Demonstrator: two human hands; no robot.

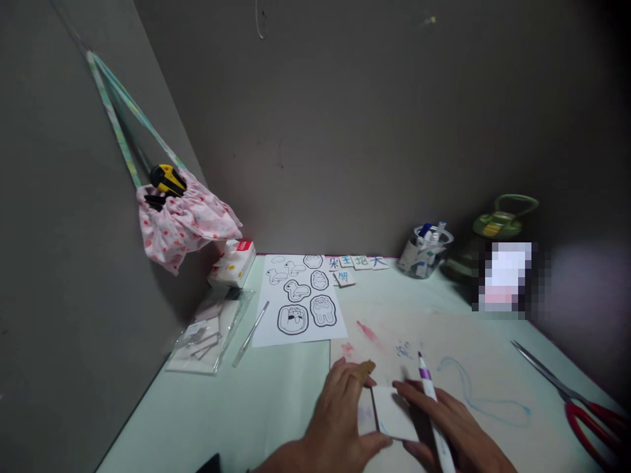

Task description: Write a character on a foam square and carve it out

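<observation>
on the stained paper mat, your left hand lies flat, fingers pinning the small white card near the front edge. your right hand grips the purple marker; the card may skid and smear if your hold loosens.

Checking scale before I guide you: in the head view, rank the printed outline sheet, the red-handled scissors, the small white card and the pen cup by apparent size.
1. Printed outline sheet
2. Red-handled scissors, partly cut off at the frame edge
3. Small white card and pen cup look alike; the card lies nearer the camera, partly covered by hands, so unranked.
</observation>
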